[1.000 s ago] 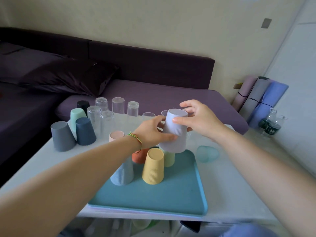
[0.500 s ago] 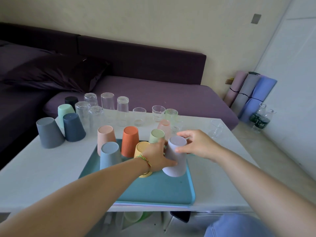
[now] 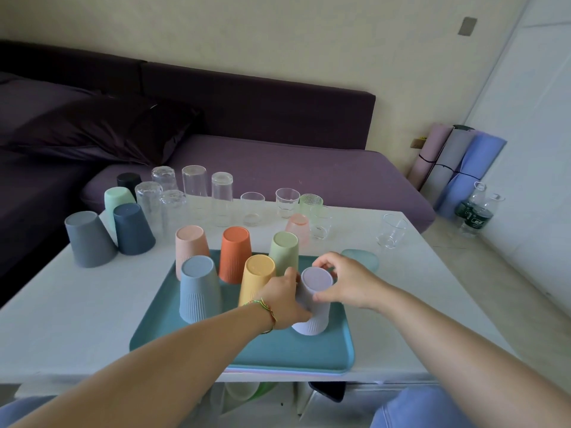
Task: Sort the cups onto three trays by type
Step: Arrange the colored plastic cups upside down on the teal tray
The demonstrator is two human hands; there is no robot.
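On the teal tray (image 3: 278, 350) at the bench's (image 3: 77, 319) near edge, six ribbed cups (image 3: 234, 254) stand mouth-down with long axes upright, and the lilac cup (image 3: 316, 281), lifted a second ago, now sits at the tray's right side, left hand (image 3: 282, 299) and right hand (image 3: 346, 281) both gripping it.

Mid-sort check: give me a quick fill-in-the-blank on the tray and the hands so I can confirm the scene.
1. The left hand and right hand both grip the lavender ribbed cup, which stands ____ down on the teal tray.
2. Counting it, ____ ribbed cups stand on that tray.
3. The grey cup and navy cup stand off the tray, to its ____ side.
Missing: upside; six; left.
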